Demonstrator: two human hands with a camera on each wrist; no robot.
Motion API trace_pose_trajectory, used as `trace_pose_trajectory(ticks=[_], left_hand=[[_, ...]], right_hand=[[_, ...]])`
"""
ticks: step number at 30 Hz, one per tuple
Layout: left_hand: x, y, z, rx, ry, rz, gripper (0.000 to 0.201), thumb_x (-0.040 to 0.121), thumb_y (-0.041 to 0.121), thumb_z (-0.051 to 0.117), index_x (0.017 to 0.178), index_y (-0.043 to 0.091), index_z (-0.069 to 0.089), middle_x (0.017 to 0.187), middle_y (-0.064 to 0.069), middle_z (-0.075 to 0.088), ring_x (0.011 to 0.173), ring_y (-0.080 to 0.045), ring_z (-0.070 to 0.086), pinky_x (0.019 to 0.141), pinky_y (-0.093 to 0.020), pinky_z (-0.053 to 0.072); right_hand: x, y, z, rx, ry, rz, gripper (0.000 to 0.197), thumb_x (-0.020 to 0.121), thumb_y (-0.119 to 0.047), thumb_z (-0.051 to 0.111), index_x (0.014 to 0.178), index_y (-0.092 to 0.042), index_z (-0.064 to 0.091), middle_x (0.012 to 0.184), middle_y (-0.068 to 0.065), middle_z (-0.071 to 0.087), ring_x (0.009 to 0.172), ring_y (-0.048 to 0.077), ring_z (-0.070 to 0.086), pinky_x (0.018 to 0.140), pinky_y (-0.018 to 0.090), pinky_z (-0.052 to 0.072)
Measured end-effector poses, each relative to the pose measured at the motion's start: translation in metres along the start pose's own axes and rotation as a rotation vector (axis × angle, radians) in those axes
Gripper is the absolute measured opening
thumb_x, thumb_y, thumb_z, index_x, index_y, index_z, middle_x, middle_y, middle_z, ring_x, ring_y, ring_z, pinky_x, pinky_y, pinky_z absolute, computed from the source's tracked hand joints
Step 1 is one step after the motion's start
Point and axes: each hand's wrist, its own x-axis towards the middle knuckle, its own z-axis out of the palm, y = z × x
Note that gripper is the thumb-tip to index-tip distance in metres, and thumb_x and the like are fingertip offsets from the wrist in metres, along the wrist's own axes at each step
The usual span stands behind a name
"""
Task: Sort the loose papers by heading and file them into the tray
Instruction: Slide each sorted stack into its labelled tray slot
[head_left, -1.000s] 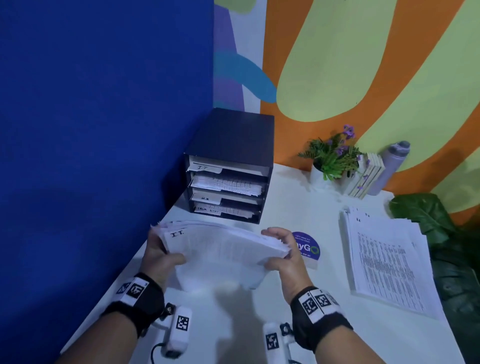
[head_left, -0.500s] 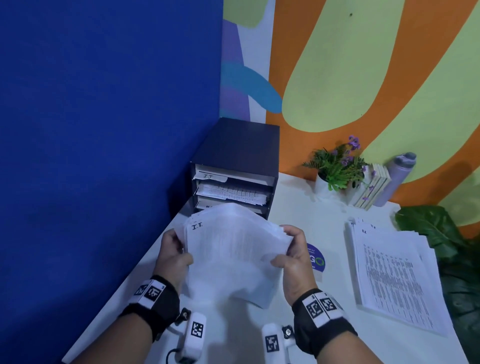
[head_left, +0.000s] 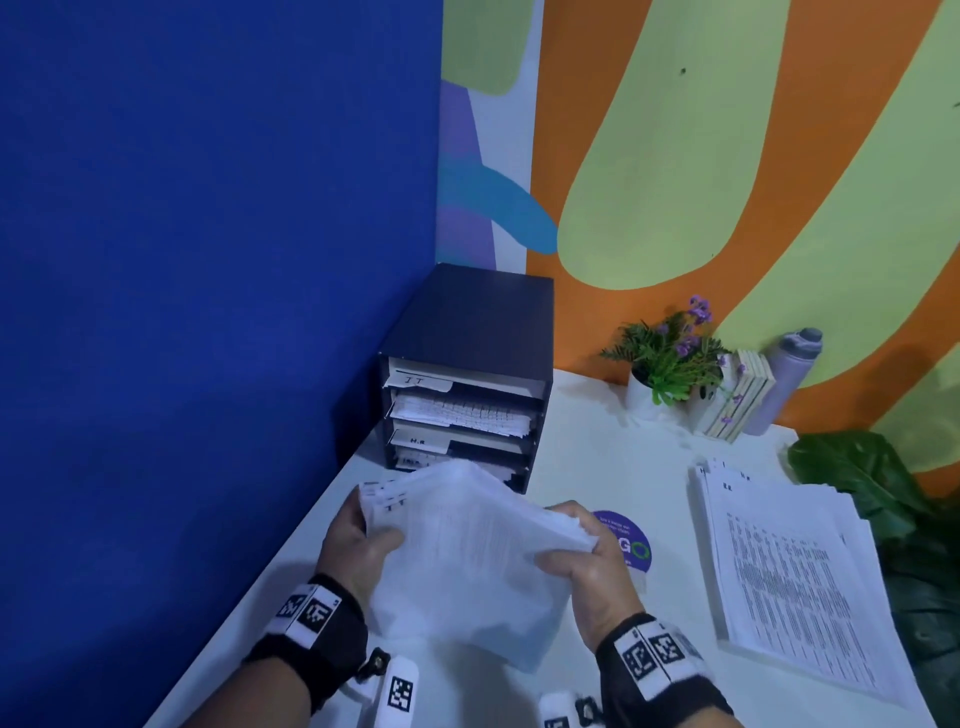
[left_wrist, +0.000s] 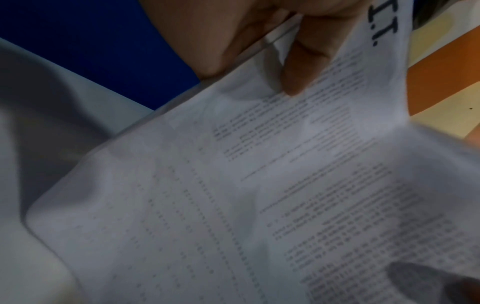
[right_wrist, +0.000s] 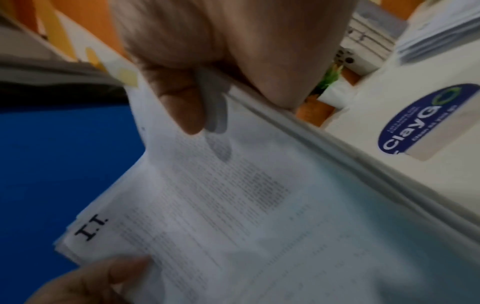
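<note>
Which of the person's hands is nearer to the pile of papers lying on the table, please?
The right. The right hand holds the I.T. stack's edge on the side facing the table pile; the left hand holds the far edge, by the blue wall.

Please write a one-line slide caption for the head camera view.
Both hands, left hand and right hand, grip a stack of I.T. papers before the labelled file tray.

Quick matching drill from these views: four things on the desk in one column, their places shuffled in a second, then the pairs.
1. I.T. stack
2. file tray
3. second pile
4. bottle

A. flat on the desk, right side
B. against the orange wall, beside the books
C. held between both hands
D. in the corner by the blue wall

Pairs: 1-C, 2-D, 3-A, 4-B
</note>
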Motion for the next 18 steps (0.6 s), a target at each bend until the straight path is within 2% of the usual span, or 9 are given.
trace_pose_trajectory(ticks=[3, 6, 8, 10, 11, 13, 14, 16, 18], left_hand=[[-0.001, 0.0, -0.006, 0.002, -0.065, -0.024, 0.046, 0.069, -0.015, 0.067, 0.105, 0.013, 0.064, 0.097, -0.014, 0.073, 0.094, -0.035, 0.069, 0.083, -0.048, 0.054], [-0.003, -0.015, -0.01, 0.132, -0.096, -0.095, 0.037, 0.079, -0.001, 0.074, 0.103, 0.024, 0.064, 0.098, -0.004, 0.073, 0.096, -0.025, 0.068, 0.086, -0.04, 0.052], [-0.003, -0.023, -0.011, 0.183, -0.058, -0.117, 0.02, 0.082, 0.008, 0.074, 0.095, 0.021, 0.067, 0.098, -0.004, 0.073, 0.096, -0.025, 0.068, 0.087, -0.039, 0.052], [0.0, -0.023, -0.011, 0.197, -0.014, -0.114, 0.012, 0.084, 0.012, 0.073, 0.095, 0.016, 0.068, 0.095, -0.007, 0.074, 0.092, -0.028, 0.068, 0.084, -0.039, 0.053], [0.003, -0.022, -0.013, 0.212, 0.002, -0.099, 0.015, 0.085, 0.012, 0.072, 0.099, 0.015, 0.068, 0.095, -0.006, 0.073, 0.092, -0.028, 0.068, 0.084, -0.04, 0.053], [0.01, -0.02, -0.018, 0.2, 0.028, -0.081, 0.023, 0.085, 0.012, 0.071, 0.106, 0.019, 0.066, 0.098, -0.002, 0.074, 0.096, -0.025, 0.068, 0.089, -0.043, 0.053], [0.015, -0.02, -0.021, 0.174, 0.035, -0.085, 0.027, 0.086, 0.011, 0.071, 0.109, 0.022, 0.065, 0.101, 0.0, 0.074, 0.098, -0.024, 0.068, 0.091, -0.046, 0.052], [0.025, -0.017, -0.027, 0.116, 0.02, -0.113, 0.032, 0.085, 0.009, 0.071, 0.113, 0.024, 0.064, 0.105, 0.0, 0.074, 0.1, -0.025, 0.068, 0.093, -0.05, 0.051], [0.033, -0.013, -0.032, 0.063, -0.006, -0.154, 0.034, 0.085, 0.01, 0.071, 0.116, 0.021, 0.061, 0.107, -0.006, 0.073, 0.1, -0.029, 0.068, 0.09, -0.051, 0.052]], right_hand=[[0.006, 0.001, -0.005, 0.087, 0.065, -0.006, 0.03, 0.046, 0.01, 0.062, 0.068, -0.011, 0.061, 0.068, 0.012, 0.053, 0.062, 0.025, 0.055, 0.055, 0.028, 0.046], [0.004, 0.011, -0.011, -0.002, 0.05, 0.066, 0.047, 0.049, 0.007, 0.069, 0.095, -0.001, 0.065, 0.086, 0.022, 0.068, 0.079, 0.037, 0.066, 0.073, 0.041, 0.055], [0.001, 0.017, -0.012, -0.073, 0.042, 0.127, 0.057, 0.05, 0.004, 0.075, 0.107, -0.003, 0.066, 0.098, 0.022, 0.072, 0.091, 0.038, 0.069, 0.085, 0.047, 0.055], [0.002, 0.017, -0.013, -0.063, 0.049, 0.132, 0.05, 0.058, 0.008, 0.078, 0.106, -0.003, 0.067, 0.1, 0.023, 0.072, 0.094, 0.041, 0.069, 0.084, 0.047, 0.056], [0.003, 0.015, -0.011, -0.045, 0.034, 0.117, 0.042, 0.068, 0.009, 0.076, 0.107, -0.003, 0.066, 0.102, 0.022, 0.072, 0.097, 0.04, 0.068, 0.081, 0.044, 0.057], [0.006, 0.01, -0.004, -0.043, -0.019, 0.092, 0.031, 0.088, 0.002, 0.063, 0.117, -0.007, 0.062, 0.112, 0.014, 0.072, 0.107, 0.032, 0.067, 0.085, 0.038, 0.056], [0.01, 0.01, 0.001, -0.059, -0.036, 0.085, 0.03, 0.093, -0.003, 0.058, 0.122, -0.01, 0.06, 0.116, 0.01, 0.071, 0.111, 0.028, 0.066, 0.09, 0.039, 0.054], [0.026, 0.015, 0.011, -0.11, 0.017, 0.092, 0.027, 0.097, -0.01, 0.057, 0.123, -0.014, 0.06, 0.119, 0.005, 0.07, 0.113, 0.024, 0.065, 0.1, 0.047, 0.048], [0.045, 0.014, 0.024, -0.161, 0.102, 0.123, 0.022, 0.096, -0.012, 0.058, 0.117, -0.019, 0.064, 0.115, 0.003, 0.072, 0.108, 0.024, 0.066, 0.101, 0.049, 0.047]])
